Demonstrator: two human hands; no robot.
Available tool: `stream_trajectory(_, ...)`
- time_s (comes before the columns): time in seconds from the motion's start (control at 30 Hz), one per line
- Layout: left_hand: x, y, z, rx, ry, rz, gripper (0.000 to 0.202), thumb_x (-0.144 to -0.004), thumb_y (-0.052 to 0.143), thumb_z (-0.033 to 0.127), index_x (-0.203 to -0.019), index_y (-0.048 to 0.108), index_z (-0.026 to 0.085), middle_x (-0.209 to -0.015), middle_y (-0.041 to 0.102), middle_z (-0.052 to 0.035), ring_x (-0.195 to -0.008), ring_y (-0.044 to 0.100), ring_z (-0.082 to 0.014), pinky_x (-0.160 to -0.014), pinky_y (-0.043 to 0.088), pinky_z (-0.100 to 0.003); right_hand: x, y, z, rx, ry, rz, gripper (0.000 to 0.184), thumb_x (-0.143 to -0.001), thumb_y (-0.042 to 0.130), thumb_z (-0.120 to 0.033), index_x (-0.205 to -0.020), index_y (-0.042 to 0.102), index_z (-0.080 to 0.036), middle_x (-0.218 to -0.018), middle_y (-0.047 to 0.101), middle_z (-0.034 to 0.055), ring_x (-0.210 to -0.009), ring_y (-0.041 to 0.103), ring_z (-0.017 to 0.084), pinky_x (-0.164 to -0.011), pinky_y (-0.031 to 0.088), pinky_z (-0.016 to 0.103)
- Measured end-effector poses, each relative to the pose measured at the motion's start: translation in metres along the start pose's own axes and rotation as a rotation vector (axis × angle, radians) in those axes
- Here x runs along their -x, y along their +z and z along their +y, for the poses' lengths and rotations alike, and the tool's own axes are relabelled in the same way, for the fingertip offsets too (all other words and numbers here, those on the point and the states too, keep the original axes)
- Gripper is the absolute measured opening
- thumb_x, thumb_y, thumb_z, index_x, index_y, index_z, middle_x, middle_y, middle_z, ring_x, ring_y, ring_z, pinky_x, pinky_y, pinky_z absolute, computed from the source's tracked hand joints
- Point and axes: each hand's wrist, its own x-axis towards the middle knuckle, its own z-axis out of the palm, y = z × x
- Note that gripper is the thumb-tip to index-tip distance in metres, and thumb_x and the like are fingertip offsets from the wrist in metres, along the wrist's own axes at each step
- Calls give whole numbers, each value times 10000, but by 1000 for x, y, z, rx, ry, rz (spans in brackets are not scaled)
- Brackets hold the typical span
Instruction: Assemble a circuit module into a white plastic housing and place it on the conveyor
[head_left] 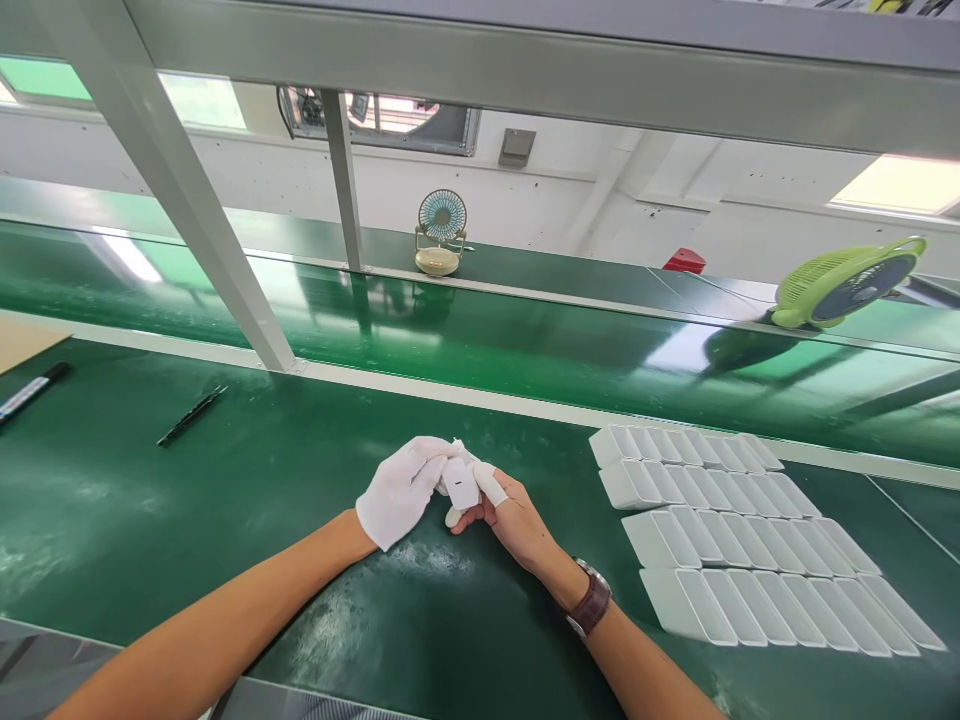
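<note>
Right now both hands meet over the middle of the green table, a little in from its near edge. The left hand (403,488), in a white glove, and the right hand (504,515), bare but for white finger cots and a brown watch (592,604) at the wrist, share one small white part (460,483). Both hands are closed on it — gloved fingers curl round its left side, the right thumb and forefinger pinch its right side. The part is a flat rounded rectangle, held just above the table; its long axis runs roughly near-to-far, tilted slightly left at the top, broad face turned up toward the camera. What looks like a scrap of white film (458,447) sticks up at its far end, though the view is too small to be sure.

Toward the right edge of the table lie four rows of white trays (750,560), packed side by side. By the left edge rest a marker (34,389) and a black pen (191,415). Beyond the far rail stand a small fan (441,232) and a green fan (847,283).
</note>
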Motion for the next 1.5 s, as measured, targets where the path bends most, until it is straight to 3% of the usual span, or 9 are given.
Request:
stream_trajectory(0.23, -1, -1, 2, 143, -140, -20, 298, -1006, 410, 350, -1090, 650, 197, -929, 718, -35, -762, 673, -143, -770, 583, -286, 1, 0, 0, -1, -13, 4, 455, -912, 551, -607, -992, 635, -167, -691, 709, 45, -614, 689, 211, -685, 572, 376)
stream_trajectory(0.43, -7, -7, -2, 110, -236, 39, 297, -980, 430, 379, -992, 664, 195, -855, 699, -30, -775, 662, -157, -772, 561, -302, 0, -2, 5, 58, -119, 69, 445, -890, 606, -588, -1055, 672, -180, -782, 715, 50, -655, 689, 220, -674, 598, 396)
stream_trajectory(0.53, -10, -12, -2, 51, -258, -44, 259, -909, 550, 369, -1062, 660, 192, -940, 712, -44, -857, 660, -176, -820, 556, -319, 1, -4, 10, 255, -269, 190, 449, -864, 669, -537, -1183, 669, -221, -983, 735, 69, -737, 699, 223, -736, 611, 401)
stream_trajectory(0.67, -11, -16, -7, -81, -186, -186, 450, -736, 755, 328, -1161, 650, 224, -1083, 697, -44, -928, 650, -197, -849, 557, -332, 5, -5, 12, 621, -531, 263, 369, -935, 611, -413, -1267, 648, -257, -1117, 714, 77, -904, 683, 220, -849, 592, 388)
stream_trajectory(0.83, -9, -15, -14, -203, -94, -258, 310, -742, 771, 377, -1004, 698, 227, -894, 664, -18, -789, 622, -176, -725, 541, -308, 8, -6, 8, 943, -741, 155, 295, -989, 526, -270, -1259, 644, -282, -1240, 668, 82, -1127, 642, 237, -955, 562, 405)
stream_trajectory(1.0, -8, -15, -14, -131, -194, -280, 310, -744, 759, 418, -955, 664, 212, -813, 669, 6, -664, 563, -138, -629, 498, -278, 8, -8, 13, 1080, -818, 178, 407, -982, 525, -243, -1388, 534, -270, -1275, 635, 117, -1153, 634, 262, -960, 574, 451)
stream_trajectory(1.17, -27, -30, -19, -246, -309, -73, 360, -765, 711, 470, -1005, 666, 205, -861, 700, -15, -728, 602, -171, -676, 492, -295, 11, -9, 16, 1234, -991, 309, 469, -980, 519, -196, -1443, 447, -182, -1328, 600, 172, -1262, 563, 308, -1014, 538, 516)
stream_trajectory(1.3, -63, -51, -31, -396, -442, 217, 359, -747, 729, 497, -918, 675, 185, -847, 718, -51, -800, 655, -236, -729, 506, -326, 14, -7, 17, 1358, -1020, 168, 382, -984, 494, -162, -1364, 526, -145, -1314, 620, 167, -1226, 587, 289, -1016, 535, 477)
stream_trajectory(1.5, -122, -74, -58, -429, -478, 377, 282, -739, 754, 363, -900, 671, 148, -959, 740, -117, -940, 678, -289, -864, 509, -374, 18, -4, 21, 1491, -1033, 24, 308, -974, 530, -222, -1246, 617, -105, -1208, 678, 158, -1134, 624, 280, -1028, 505, 425)
